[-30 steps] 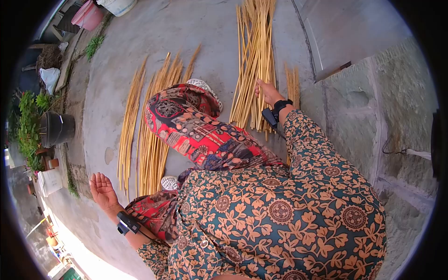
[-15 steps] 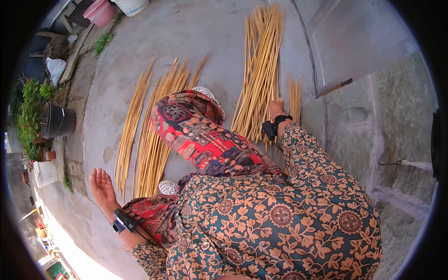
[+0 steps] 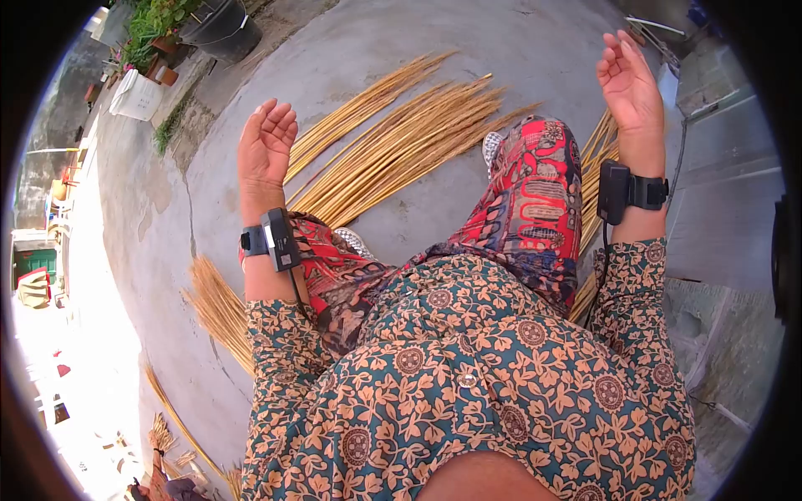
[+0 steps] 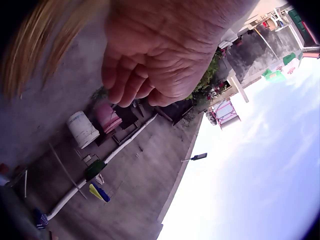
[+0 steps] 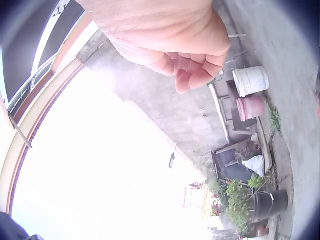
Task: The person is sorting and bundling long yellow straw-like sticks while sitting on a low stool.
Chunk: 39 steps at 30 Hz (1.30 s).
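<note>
In the head view, my left hand [image 3: 267, 146] is raised palm up over the floor, its fingers loosely bent around nothing. My right hand [image 3: 632, 88] is held up the same way on the other side, also without anything in it. Between them on the floor lie a broad bundle of dry, straw-coloured stalks with feathery tips [image 3: 397, 154] and a narrower bundle [image 3: 363, 104] beyond it. Another stalk bundle [image 3: 591, 154] is partly hidden behind my right arm and knee. Feathery tips [image 4: 37, 45] also show in the left wrist view, left of the hand.
More feathery stalks [image 3: 215, 305] lie beside my left forearm. A black bucket [image 3: 221, 32] and a white bucket [image 3: 135, 96] stand with plants at the far left. A pink bucket [image 5: 250, 108] shows in the right wrist view. Grey wall [image 3: 727, 192] borders the right side.
My right hand has come off the right-hand stalk bundle and risen, palm up. The head view has turned, so both hands now appear higher and the bundles lie slanted between them.
</note>
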Each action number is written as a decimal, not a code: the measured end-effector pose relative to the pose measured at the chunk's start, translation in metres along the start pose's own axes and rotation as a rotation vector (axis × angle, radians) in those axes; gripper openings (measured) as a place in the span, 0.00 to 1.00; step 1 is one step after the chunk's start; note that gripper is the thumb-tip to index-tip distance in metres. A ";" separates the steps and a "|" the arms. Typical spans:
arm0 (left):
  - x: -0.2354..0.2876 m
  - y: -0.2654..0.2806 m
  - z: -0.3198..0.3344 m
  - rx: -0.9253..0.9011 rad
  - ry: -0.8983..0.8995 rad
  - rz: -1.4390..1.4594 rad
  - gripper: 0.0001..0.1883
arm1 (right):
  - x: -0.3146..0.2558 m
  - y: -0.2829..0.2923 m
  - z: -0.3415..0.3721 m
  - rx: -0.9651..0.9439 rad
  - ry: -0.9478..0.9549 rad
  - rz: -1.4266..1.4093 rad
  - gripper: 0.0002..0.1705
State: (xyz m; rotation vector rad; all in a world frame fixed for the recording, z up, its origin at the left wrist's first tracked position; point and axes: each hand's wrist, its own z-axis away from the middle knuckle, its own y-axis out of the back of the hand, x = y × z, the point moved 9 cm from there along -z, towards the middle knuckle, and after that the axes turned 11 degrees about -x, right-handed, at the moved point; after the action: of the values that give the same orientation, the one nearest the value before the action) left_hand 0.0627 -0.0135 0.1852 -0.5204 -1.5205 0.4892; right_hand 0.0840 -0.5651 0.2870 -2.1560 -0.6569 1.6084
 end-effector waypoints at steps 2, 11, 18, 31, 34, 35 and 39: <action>0.007 -0.006 0.003 -0.013 -0.018 0.022 0.15 | -0.001 -0.078 -0.025 -0.259 0.000 0.034 0.12; 0.093 -0.043 0.054 -0.191 -0.258 0.300 0.15 | 0.116 -0.195 -0.010 -0.671 -0.202 1.171 0.13; 0.131 0.006 0.080 -0.096 -0.327 0.291 0.14 | 0.129 -0.247 0.035 -1.016 -0.186 1.485 0.14; -0.122 0.200 0.084 0.286 0.692 -0.267 0.16 | 0.118 -0.342 0.087 -1.280 -0.308 1.458 0.18; -0.142 0.217 0.055 0.084 0.796 -0.821 0.19 | 0.113 -0.356 0.093 -1.323 -0.349 1.404 0.20; -0.141 0.219 0.041 0.015 0.724 -1.052 0.19 | 0.113 -0.358 0.097 -1.342 -0.359 1.385 0.21; -0.145 0.218 -0.015 -0.231 0.551 -1.595 0.23 | 0.114 -0.360 0.097 -1.373 -0.431 1.338 0.23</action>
State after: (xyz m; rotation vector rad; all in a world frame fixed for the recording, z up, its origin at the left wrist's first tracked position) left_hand 0.0828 0.0734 -0.0617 0.4443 -1.0255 -0.9949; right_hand -0.0339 -0.2019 0.3681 -3.7401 -0.4099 2.8412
